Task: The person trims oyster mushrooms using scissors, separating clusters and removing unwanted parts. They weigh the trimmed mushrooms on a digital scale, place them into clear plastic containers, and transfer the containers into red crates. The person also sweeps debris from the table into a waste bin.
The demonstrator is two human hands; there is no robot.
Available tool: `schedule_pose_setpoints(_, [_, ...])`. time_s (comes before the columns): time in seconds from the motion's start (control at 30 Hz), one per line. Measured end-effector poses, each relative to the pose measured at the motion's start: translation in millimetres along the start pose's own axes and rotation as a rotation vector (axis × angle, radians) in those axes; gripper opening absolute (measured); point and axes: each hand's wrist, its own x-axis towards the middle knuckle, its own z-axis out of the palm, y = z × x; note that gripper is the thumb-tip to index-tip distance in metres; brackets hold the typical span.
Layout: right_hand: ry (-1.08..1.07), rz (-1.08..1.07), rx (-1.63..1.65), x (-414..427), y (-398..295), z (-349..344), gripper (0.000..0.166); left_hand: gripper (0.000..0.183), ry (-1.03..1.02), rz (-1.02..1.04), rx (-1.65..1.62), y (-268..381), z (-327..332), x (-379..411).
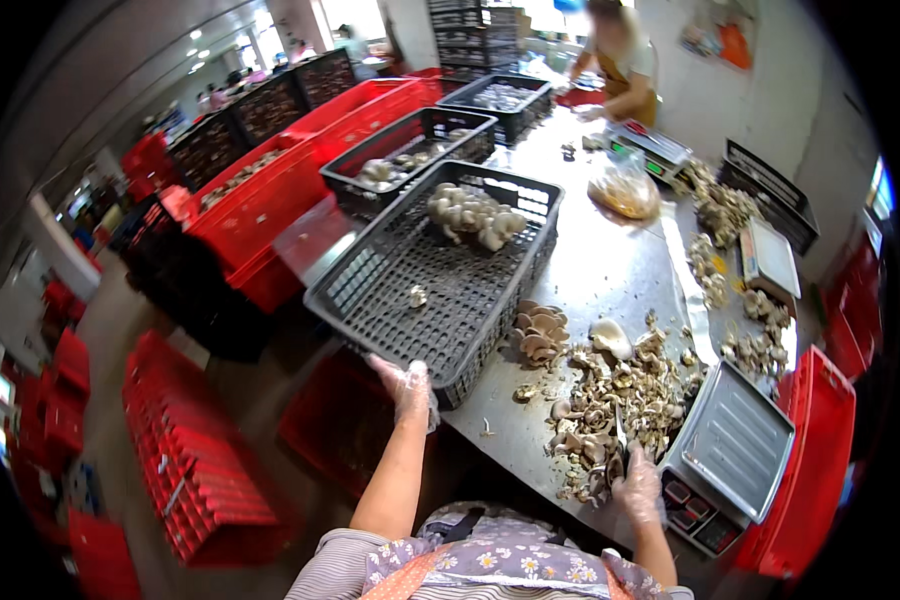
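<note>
My left hand (pixel 409 390), in a clear plastic glove, grips the near edge of a black perforated plastic crate (pixel 375 319). Inside that crate lie a large cluster of oyster mushrooms (pixel 474 214) at the far end and one small mushroom piece (pixel 418 296). Also gloved, my right hand (pixel 637 487) holds a knife (pixel 621 427), its blade pointing away from me over a heap of mushroom trimmings (pixel 630 390). A brownish mushroom cluster (pixel 541 331) sits on the steel table (pixel 600 262) beside the crate.
A digital scale (pixel 739 442) stands right of my right hand, beside a red crate (pixel 817 450). Two more black crates (pixel 405 161) line the table's left side. A bagged mushroom portion (pixel 625 191) lies farther back. Across the table works another person (pixel 622 71). Stacked red crates (pixel 195 457) stand left.
</note>
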Motion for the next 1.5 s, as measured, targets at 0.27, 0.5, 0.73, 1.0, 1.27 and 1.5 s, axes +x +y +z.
schedule_pose_setpoints(0.27, [-0.196, 0.192, 0.924, -9, 25, -44, 0.052, 0.085, -0.018, -0.012, 0.078, 22, -61, 90])
schedule_pose_setpoints(0.5, [0.055, 0.112, 0.587, 60, -4, -105, 0.043, 0.071, 0.054, 0.641, 0.88, 34, -74, 106])
schedule_pose_setpoints(0.73, [0.154, -0.152, -0.14, 236, 11, -78, 0.036, 0.042, -0.685, 0.293, 0.681, 48, 47, -30])
schedule_pose_setpoints(1.0, [0.143, -0.373, -0.123, 353, 53, -13, 0.037, 0.114, -0.777, 0.21, 1.029, -78, 124, -47])
schedule_pose_setpoints(1.27, [0.127, -0.513, -0.003, 359, 16, -22, 0.033, 0.112, -0.931, 0.477, 0.739, -108, 164, 24])
schedule_pose_setpoints(1.5, [-0.297, -0.752, -0.04, 290, -45, -22, 0.023, 0.11, -0.782, 0.282, 0.716, -130, 162, 52])
